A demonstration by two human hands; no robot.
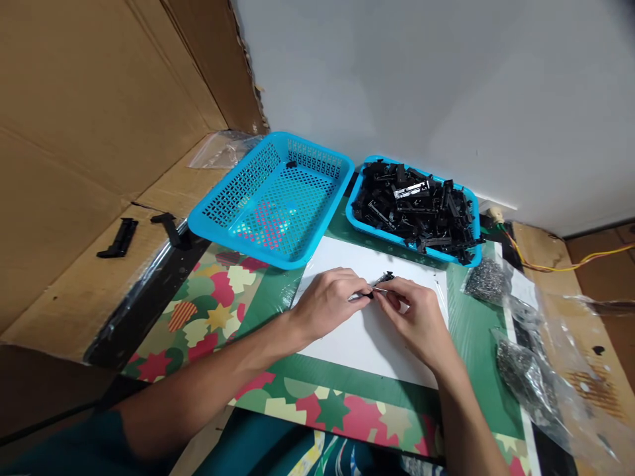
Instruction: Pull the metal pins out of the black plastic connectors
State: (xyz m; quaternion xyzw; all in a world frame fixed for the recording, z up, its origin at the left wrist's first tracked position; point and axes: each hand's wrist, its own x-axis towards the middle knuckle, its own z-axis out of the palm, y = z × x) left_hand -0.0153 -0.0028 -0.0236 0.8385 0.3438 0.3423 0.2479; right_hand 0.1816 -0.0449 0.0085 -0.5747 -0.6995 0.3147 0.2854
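Over the white sheet (337, 354), both hands meet at a small black plastic part (385, 277). My left hand (333, 299) is closed, its thumb and index finger pinching the part's near end. Facing it, my right hand (415, 316) pinches a thin, shiny metal piece (380, 289) against the part. The fingertips hide much of both, so I cannot tell how they are joined. Behind the hands, a blue basket (358, 215) is heaped with black plastic parts (421, 205) of a similar look.
A larger blue basket (199, 223) at the left holds one small black piece (291, 164). Two black parts (120, 238) lie on the cardboard at far left. Clear bags of small metal pieces (528, 377) lie at the right, near yellow and red wires (540, 266). A wall (421, 79) stands behind.
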